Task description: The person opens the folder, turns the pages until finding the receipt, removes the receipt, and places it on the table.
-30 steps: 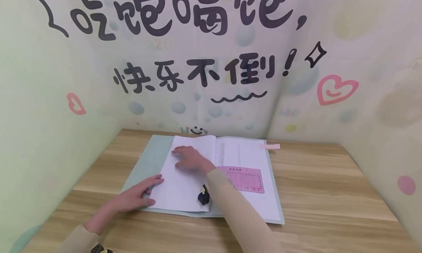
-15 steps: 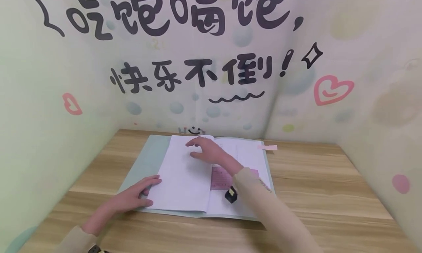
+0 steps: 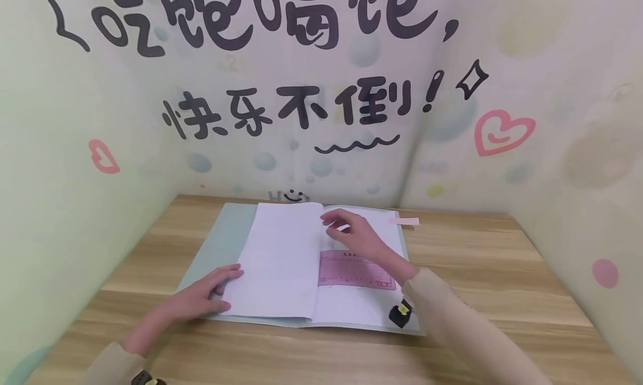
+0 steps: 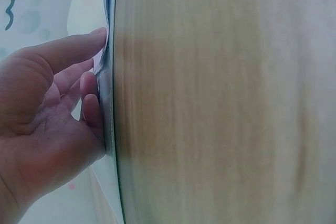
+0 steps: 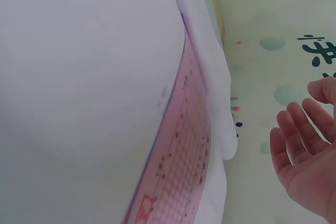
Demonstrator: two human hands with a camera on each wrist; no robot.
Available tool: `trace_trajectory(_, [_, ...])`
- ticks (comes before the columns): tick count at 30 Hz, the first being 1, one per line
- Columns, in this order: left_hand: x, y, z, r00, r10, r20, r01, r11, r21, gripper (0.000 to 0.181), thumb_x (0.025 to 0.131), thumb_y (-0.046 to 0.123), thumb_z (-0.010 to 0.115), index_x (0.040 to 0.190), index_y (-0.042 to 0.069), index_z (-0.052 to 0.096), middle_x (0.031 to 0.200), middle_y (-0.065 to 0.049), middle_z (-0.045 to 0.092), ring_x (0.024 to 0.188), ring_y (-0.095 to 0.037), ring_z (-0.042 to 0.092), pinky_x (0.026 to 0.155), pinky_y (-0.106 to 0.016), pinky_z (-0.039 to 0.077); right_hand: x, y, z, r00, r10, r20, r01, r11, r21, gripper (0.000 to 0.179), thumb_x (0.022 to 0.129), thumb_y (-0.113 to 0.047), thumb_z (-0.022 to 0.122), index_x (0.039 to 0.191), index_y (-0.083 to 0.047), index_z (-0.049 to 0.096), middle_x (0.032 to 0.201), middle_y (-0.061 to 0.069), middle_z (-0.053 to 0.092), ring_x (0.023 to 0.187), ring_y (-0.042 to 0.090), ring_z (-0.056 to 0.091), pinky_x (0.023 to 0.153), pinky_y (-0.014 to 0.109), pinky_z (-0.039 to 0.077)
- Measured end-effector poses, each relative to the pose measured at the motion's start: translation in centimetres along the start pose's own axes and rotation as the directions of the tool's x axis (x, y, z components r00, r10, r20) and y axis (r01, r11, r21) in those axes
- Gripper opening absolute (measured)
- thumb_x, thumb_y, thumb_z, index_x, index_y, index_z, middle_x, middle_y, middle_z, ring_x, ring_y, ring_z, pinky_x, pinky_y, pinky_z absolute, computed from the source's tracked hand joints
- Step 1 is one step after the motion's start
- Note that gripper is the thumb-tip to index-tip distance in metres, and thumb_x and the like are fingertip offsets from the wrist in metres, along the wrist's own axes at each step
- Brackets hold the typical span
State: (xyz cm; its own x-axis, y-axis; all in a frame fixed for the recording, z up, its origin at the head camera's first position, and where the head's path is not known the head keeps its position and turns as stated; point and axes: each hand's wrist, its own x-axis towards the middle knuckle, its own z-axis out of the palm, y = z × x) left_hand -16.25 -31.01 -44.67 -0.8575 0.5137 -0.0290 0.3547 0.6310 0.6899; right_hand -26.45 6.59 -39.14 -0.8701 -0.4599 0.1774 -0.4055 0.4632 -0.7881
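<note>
A pale blue folder lies spread on the wooden table, with white pages inside. The turned white page covers most of its left side. My left hand rests on the left edge of that page and the folder; the left wrist view shows its thumb and relaxed fingers against the edge. On the right side, a pink printed form with a grid lies on a white sheet. Above that sheet, near the fold, my right hand hovers with loosely bent fingers and holds nothing.
A small pink tab sticks out from the folder's upper right edge. Fabric walls with black lettering and hearts close in the wooden table at the back and both sides. Dark devices sit on both wrists.
My right hand has lifted off the left page and moved right, past the fold, over the right sheet, uncovering the white page. The left hand stays at the left edge.
</note>
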Motion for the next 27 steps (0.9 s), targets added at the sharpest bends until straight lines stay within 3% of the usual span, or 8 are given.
trace_trajectory(7, [-0.2,0.2,0.1,0.999,-0.035,0.006,0.035,0.999,-0.024,0.067,0.089,0.022,0.071,0.146,0.003,0.042,0.156,-0.026,0.028,0.099,-0.005,0.047,0.084,-0.020,0.042,-3.0,2.0,-2.0,0.998,0.049,-0.044,-0.048,0.999,0.017,0.038,0.096,-0.014,0.061,0.133,-0.008,0.057,0.125,0.014,0.066,0.111,0.023,0.063,0.096,0.041,0.052])
trace_trajectory(15, [-0.1,0.2,0.0,1.000,-0.001,-0.004,0.001,1.000,-0.023,0.067,0.088,0.020,0.071,0.145,0.001,0.041,0.155,-0.027,0.029,0.098,-0.004,0.047,0.083,-0.021,0.042,-6.1,4.5,-3.7,0.995,0.066,-0.071,-0.065,0.998,0.016,0.043,0.093,-0.008,0.064,0.134,-0.005,0.054,0.131,0.019,0.061,0.115,0.033,0.061,0.095,0.042,0.052])
trace_trajectory(22, [0.0,0.2,0.1,1.000,-0.012,0.004,0.012,0.998,-0.055,0.067,0.088,0.020,0.070,0.146,0.001,0.041,0.156,-0.027,0.027,0.095,-0.003,0.044,0.081,-0.020,0.041,-8.3,5.4,-4.4,0.983,0.177,-0.045,-0.175,0.984,0.040,0.054,0.089,-0.009,0.070,0.139,-0.005,0.050,0.137,0.021,0.055,0.122,0.037,0.053,0.100,0.052,0.048])
trace_trajectory(27, [0.0,0.2,0.0,0.999,-0.032,0.001,0.032,0.998,-0.046,0.067,0.088,0.020,0.070,0.146,0.001,0.041,0.157,-0.026,0.027,0.096,-0.002,0.044,0.082,-0.019,0.041,-9.2,6.0,-4.8,0.974,0.224,-0.040,-0.223,0.974,0.031,0.061,0.086,-0.013,0.075,0.140,-0.007,0.048,0.140,0.020,0.053,0.120,0.035,0.054,0.099,0.050,0.047])
